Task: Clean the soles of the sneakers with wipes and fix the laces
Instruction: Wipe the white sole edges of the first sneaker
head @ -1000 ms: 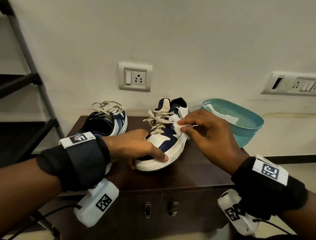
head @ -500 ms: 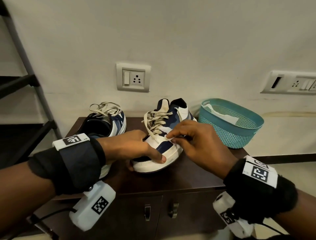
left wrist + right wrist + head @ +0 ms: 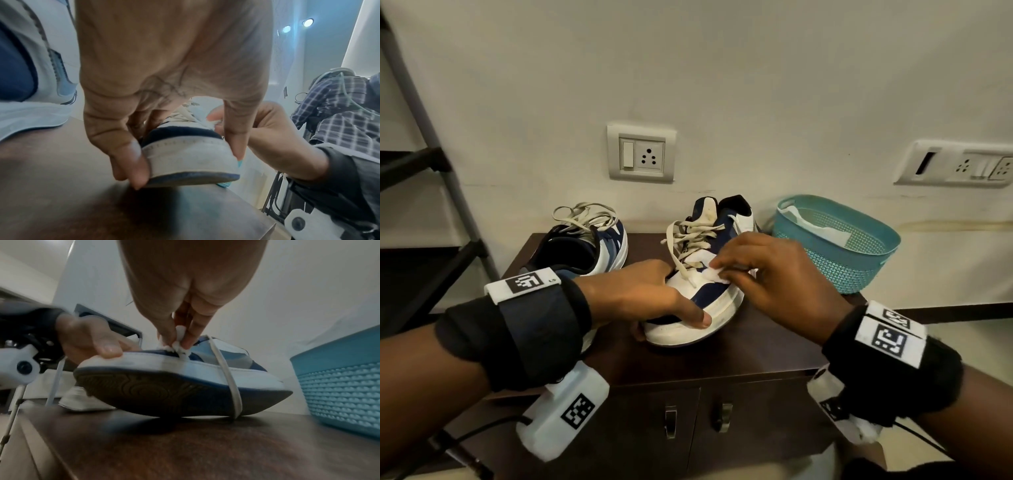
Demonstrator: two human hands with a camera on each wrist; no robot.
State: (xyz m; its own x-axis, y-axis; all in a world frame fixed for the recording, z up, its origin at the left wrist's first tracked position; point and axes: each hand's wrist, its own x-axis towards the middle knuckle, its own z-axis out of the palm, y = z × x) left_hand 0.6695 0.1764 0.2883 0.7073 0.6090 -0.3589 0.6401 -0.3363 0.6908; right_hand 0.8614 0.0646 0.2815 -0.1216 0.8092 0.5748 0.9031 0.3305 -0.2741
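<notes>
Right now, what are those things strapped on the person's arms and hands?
Both hands, left hand and right hand, are bare. Each wrist wears a wide black fabric band with a white tag printed with a black square code. Under each wrist hangs a small white camera box with another code, and a thin black cable runs off it.

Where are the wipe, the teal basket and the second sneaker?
wipe (image 3: 715, 274), head view, on the crumpled white wad under the right-hand fingers.
teal basket (image 3: 852, 270), head view, on its perforated front wall.
second sneaker (image 3: 608, 247), head view, on its white side panel.
</notes>
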